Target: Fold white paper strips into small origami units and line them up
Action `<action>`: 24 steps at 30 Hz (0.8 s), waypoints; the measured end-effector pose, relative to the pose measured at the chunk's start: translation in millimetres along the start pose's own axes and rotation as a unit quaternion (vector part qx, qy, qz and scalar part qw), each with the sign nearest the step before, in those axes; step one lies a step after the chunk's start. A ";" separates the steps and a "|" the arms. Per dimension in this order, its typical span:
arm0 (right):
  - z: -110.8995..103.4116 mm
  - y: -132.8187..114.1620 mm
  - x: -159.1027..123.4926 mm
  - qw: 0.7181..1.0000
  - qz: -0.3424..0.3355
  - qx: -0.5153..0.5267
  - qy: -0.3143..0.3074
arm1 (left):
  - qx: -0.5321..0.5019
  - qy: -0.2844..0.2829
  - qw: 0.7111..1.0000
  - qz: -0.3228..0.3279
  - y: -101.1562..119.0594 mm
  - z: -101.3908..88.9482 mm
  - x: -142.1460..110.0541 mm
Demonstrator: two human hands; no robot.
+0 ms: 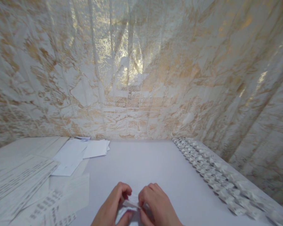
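Observation:
Both my hands are low at the bottom middle of the view, close together over a small white piece of folded paper (131,204). My left hand (113,205) pinches its left side with curled fingers. My right hand (157,204) pinches the right side, thumb and fingers pressed on the fold. Part of the paper is hidden under my fingers. It rests on or just above the white table (151,166).
Printed sheets and white paper pieces (70,155) lie spread over the left of the table. Two long rows of several small folded paper pieces (214,175) run along the right edge. A white and gold curtain (141,69) hangs close behind the table.

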State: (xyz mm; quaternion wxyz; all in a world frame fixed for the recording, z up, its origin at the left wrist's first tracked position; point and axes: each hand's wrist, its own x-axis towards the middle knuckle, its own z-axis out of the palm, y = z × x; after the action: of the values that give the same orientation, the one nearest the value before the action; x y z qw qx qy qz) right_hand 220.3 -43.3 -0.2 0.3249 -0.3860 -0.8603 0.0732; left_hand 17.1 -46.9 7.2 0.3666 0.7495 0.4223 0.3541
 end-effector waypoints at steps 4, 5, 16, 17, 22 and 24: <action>-3.5 7.2 0.7 0.979 -0.067 -0.178 -0.069 | 0.104 -0.006 0.994 0.030 0.4 -1.1 2.2; -3.3 7.7 0.9 0.976 -0.067 -0.189 -0.087 | 0.142 -0.023 0.989 0.034 0.6 -1.8 3.0; -13.3 1.1 6.1 0.990 0.101 0.014 -0.099 | 0.296 -0.062 0.951 0.066 -4.9 -7.9 5.0; -14.7 0.0 8.0 0.986 0.131 0.035 -0.092 | 0.291 -0.051 0.953 0.062 -4.9 -7.4 5.2; -15.4 -5.6 15.2 0.968 0.231 0.062 -0.072 | 0.279 -0.006 0.958 0.058 -3.9 -2.7 6.1; -14.4 -7.6 16.2 0.967 0.237 0.054 -0.072 | 0.285 -0.005 0.957 0.056 -3.2 -0.8 6.5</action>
State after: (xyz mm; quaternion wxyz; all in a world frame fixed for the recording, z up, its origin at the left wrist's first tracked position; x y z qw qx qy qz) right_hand 216.5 -38.8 22.0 0.2557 -0.5543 -0.7603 0.2222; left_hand 17.8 -39.7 6.3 0.1192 0.8470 0.4614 0.2356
